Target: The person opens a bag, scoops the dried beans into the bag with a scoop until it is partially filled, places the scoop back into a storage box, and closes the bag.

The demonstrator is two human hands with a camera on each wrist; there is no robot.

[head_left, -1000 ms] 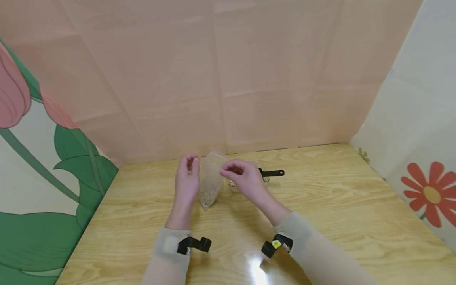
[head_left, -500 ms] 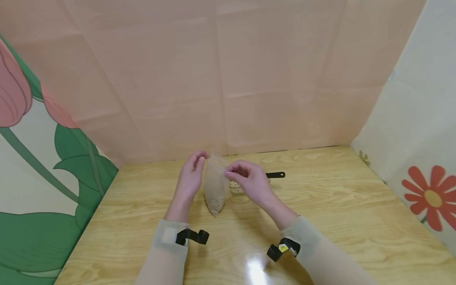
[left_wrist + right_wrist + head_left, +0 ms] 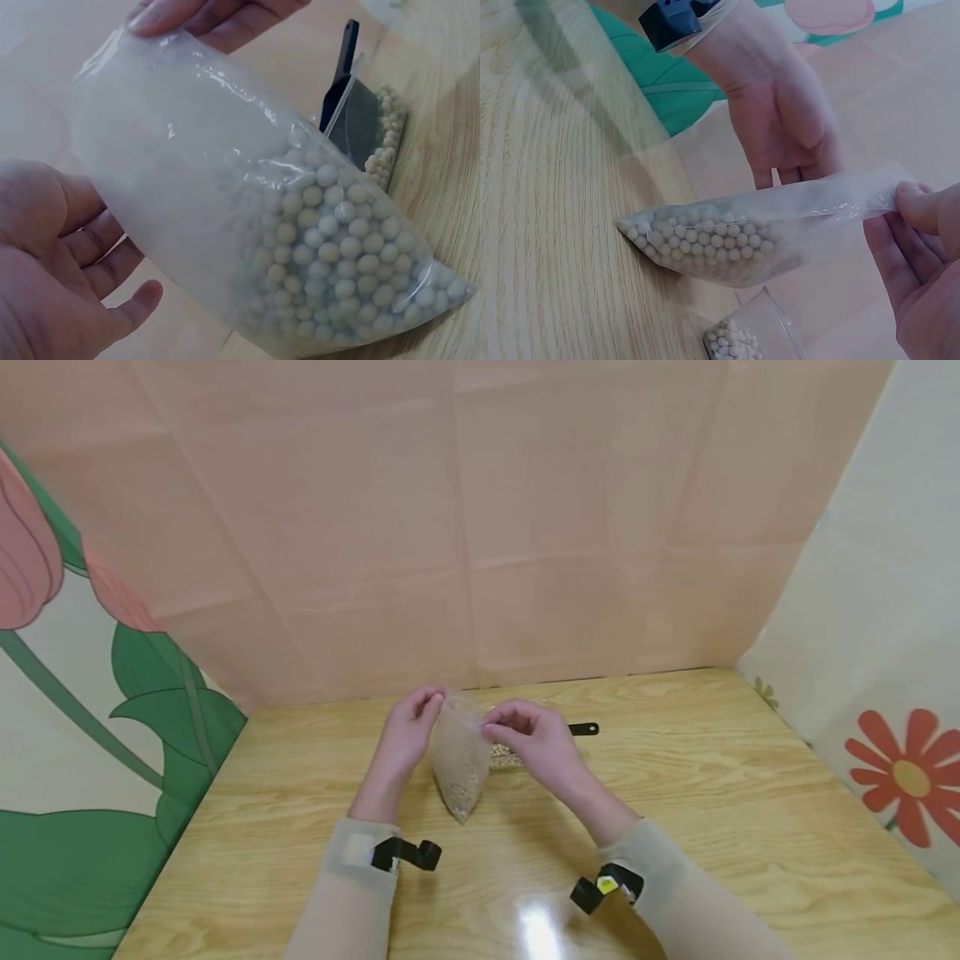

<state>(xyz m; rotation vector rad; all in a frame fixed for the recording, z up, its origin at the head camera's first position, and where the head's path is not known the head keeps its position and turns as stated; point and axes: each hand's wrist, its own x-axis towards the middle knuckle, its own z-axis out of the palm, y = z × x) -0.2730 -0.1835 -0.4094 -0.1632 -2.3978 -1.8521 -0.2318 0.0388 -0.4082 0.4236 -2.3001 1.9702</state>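
Observation:
A clear plastic bag [image 3: 460,764] stands tilted on its lower corner at the table, with many small pale round beads [image 3: 352,255] gathered in its bottom. My right hand [image 3: 536,737] pinches the bag's upper right corner between thumb and fingers, as the right wrist view shows. On the other side, my left hand [image 3: 407,731] is at the bag's upper left edge. In the left wrist view its fingers pass behind the film and its thumb stands away from it. The left fingertips are hidden behind the bag in the right wrist view.
Behind the bag and right hand stands a clear container [image 3: 769,326] with more pale beads. A black scoop [image 3: 345,67] leans in it, its handle pointing right in the head view. The wooden table [image 3: 712,793] meets a pink backdrop [image 3: 360,568] at the back.
The bag has shifted right and slightly nearer, and looks wider than before. My left hand has moved right to the bag's edge; my right hand has moved slightly right.

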